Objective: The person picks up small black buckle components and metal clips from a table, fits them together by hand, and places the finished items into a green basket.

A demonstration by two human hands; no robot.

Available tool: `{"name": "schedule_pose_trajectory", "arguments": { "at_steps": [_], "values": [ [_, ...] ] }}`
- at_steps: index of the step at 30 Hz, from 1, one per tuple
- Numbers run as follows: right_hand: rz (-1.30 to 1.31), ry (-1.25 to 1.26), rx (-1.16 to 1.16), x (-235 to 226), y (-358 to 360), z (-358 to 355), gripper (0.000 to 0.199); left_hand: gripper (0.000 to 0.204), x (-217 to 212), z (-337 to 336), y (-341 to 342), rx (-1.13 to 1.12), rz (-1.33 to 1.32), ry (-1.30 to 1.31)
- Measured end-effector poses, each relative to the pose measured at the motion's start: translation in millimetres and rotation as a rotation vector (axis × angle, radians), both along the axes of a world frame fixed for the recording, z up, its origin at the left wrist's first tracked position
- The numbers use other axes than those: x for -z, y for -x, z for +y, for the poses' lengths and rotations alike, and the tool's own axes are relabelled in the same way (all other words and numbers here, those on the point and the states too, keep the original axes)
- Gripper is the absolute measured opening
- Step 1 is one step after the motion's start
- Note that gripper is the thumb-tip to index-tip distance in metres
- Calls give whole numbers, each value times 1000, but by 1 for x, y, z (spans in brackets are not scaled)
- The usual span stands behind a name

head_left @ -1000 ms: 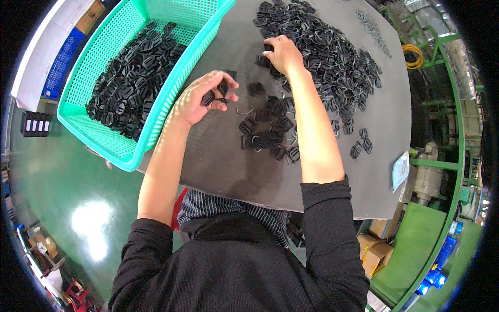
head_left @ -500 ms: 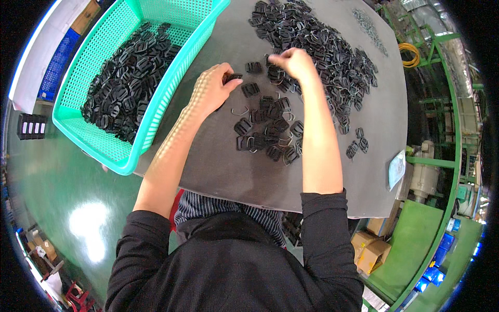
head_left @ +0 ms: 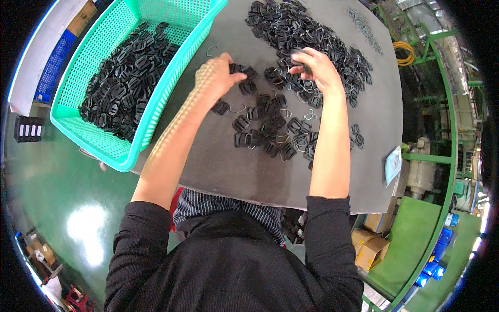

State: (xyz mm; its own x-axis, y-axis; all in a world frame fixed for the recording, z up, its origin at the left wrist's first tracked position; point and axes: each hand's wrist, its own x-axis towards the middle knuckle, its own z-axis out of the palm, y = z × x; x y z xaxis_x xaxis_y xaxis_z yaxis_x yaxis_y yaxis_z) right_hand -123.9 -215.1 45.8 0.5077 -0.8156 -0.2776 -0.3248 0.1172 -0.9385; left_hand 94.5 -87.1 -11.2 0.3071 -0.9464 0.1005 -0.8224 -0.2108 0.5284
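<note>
My left hand (head_left: 215, 75) is low over the table beside the basket, thumb and fingers around the edge of a black plastic buckle (head_left: 235, 67). Two more buckles lie against it, one being a slotted black buckle (head_left: 247, 87). Over the edge of the big heap (head_left: 291, 26), my right hand (head_left: 321, 68) pinches a dark buckle (head_left: 301, 59), slightly blurred, between thumb and fingers. Between my forearms spreads a loose group of black buckles (head_left: 270, 125), some with bent wire hooks. A single wire hook (head_left: 212, 50) rests above my left fingertips.
A green plastic basket (head_left: 149, 122), full of black buckles, stands on the left of the grey table (head_left: 234, 174). Small metal pieces (head_left: 364, 28) are scattered at the far right. A pale blue packet (head_left: 393, 165) lies by the right edge. Green metal framing (head_left: 427, 158) runs beyond.
My right hand has moved right, off the near side of the heap, with a dark buckle in its fingers. My left hand's buckle now sits beside the two others. A wire hook shows above that hand.
</note>
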Motion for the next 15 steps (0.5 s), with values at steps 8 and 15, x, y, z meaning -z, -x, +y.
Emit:
{"name": "schedule_pose_trajectory", "arguments": {
  "at_steps": [8,15],
  "values": [
    [682,599,-47,43,-23,32,36,35,6,7,-16,239,493,-44],
    [477,389,-84,22,4,15,24,26,-14,35,-23,365,1540,104]
  ]
}}
